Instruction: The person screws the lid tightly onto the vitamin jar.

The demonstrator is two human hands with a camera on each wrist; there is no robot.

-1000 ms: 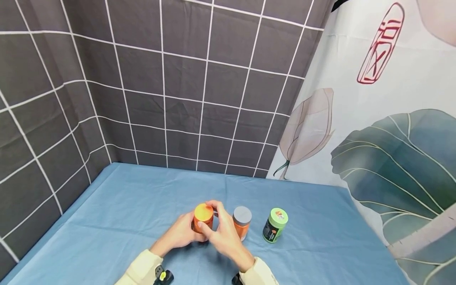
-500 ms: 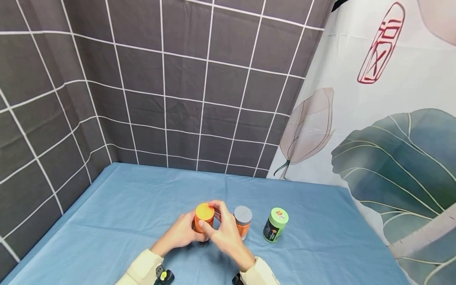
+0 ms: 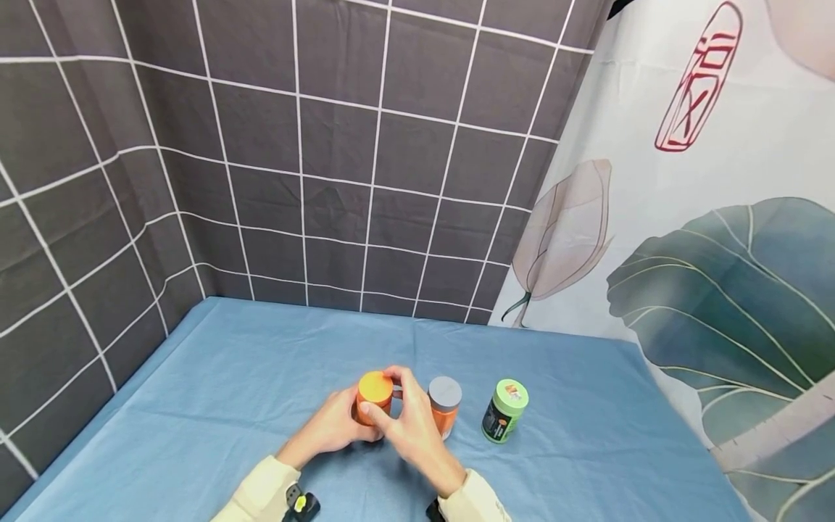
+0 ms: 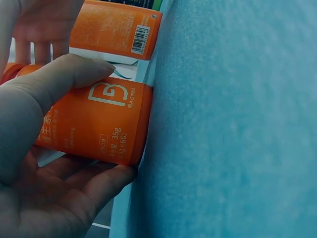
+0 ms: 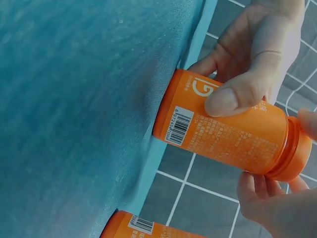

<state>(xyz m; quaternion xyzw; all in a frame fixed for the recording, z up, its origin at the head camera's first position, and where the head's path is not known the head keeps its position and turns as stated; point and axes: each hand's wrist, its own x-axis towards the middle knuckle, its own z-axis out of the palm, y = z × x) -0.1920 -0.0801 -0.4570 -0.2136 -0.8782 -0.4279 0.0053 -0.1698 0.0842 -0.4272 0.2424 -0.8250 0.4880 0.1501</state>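
Bottle: the orange plastic cylinder bottle with the orange screw cap is standing upright on the blue cloth-covered table, low and centre in the head view, its long axis running vertical, cap on top.

Left hand: the left hand is wrapping the bottle's body from the left side; in the left wrist view the thumb is lying across the printed label and the fingers are curling under it, gripping firmly.

Right hand: the right hand is coming in from the right side, its fingers curling onto the orange cap, pinching its rim from above and beside.

Key relation: both hands are touching the bottle, the left low on the body, the right high at the cap; the cap is sitting directly between the right fingertips.

Surfaces: the bottle is looking smooth and glossy with a barcode; the table cover is looking soft and slightly wrinkled.

Neighbours: a second orange bottle with a grey round lid is standing just beside the right hand, and a dark bottle with a green lid is standing further right, apart.
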